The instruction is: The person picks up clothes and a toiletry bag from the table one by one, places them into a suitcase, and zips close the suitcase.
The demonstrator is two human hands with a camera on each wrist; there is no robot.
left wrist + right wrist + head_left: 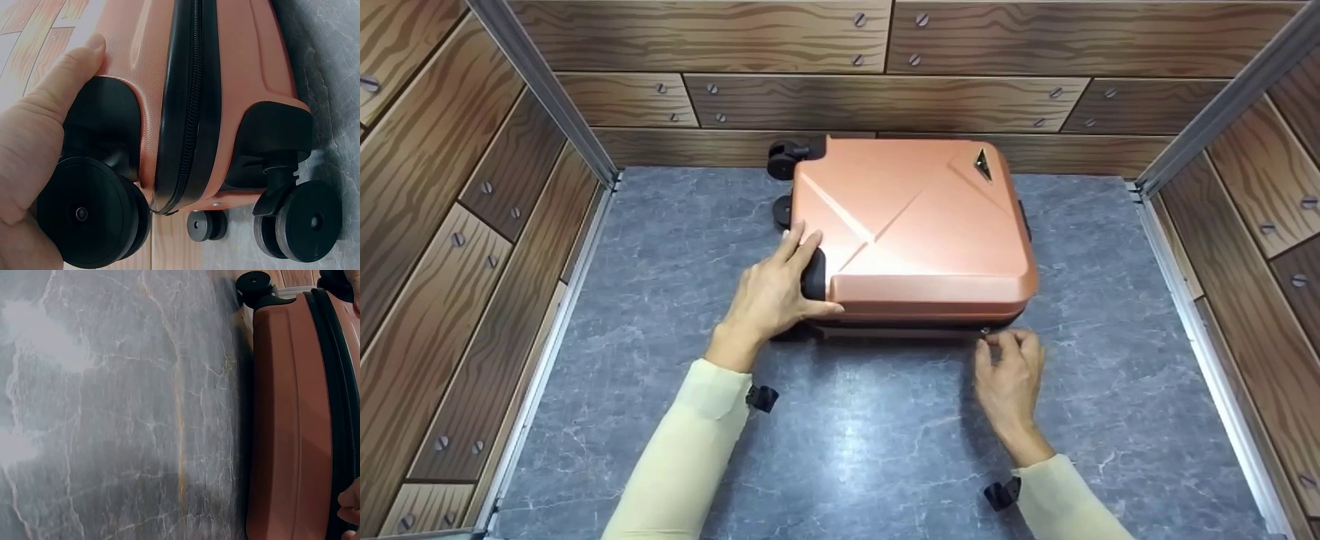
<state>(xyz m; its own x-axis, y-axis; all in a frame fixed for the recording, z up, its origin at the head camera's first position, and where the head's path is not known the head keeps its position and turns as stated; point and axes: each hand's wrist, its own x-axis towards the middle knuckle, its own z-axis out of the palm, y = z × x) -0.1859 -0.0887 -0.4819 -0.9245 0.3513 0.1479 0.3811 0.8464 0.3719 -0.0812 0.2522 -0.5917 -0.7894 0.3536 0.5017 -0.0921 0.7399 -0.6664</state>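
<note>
A salmon-pink hard-shell suitcase (919,217) lies flat on the floor, its wheels to the left. My left hand (769,296) rests spread over its near left corner, fingers on the top shell and thumb along the front edge. In the left wrist view, that thumb lies above a black corner guard (104,112), close to a wheel (84,214). A black-edged zipper (193,95) runs round the suitcase's side, shut along the stretch in view. At the near right corner, my right hand (1011,375) pinches a small metallic zipper pull (985,331), mostly covered by the fingertips.
Grey marble-patterned floor (840,442) stretches in front and to both sides. Wood-patterned panels (885,101) wall in the back and sides, with metal rails (1192,330) along the floor edges. The suitcase's far side is close to the back wall.
</note>
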